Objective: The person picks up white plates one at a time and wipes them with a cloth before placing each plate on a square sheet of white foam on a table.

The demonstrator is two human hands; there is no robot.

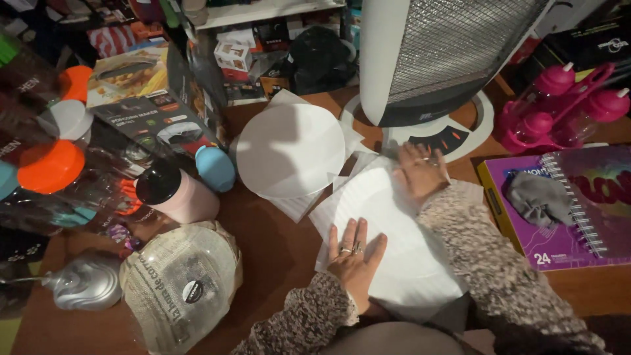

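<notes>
A stack of white paper sheets (pixel 401 256) with a round white disc on top lies on the brown wooden table (pixel 276 243) in front of me. My left hand (pixel 355 256) rests flat on the stack's left edge, fingers spread, rings on two fingers. My right hand (pixel 420 172) presses flat on the far right corner of the sheets, close to the heater base. Both arms wear speckled knit sleeves. A second round white disc (pixel 290 150) lies on more white sheets farther back on the left.
A white heater (pixel 434 59) with a mesh grille stands at the back. A purple box (pixel 519 217) with a spiral notebook (pixel 591 197) and grey cloth sits right. Pink bottles (pixel 559 105) are back right. A newspaper-wrapped bundle (pixel 181 283), pink cup (pixel 174 190), printed boxes and lidded bottles crowd the left.
</notes>
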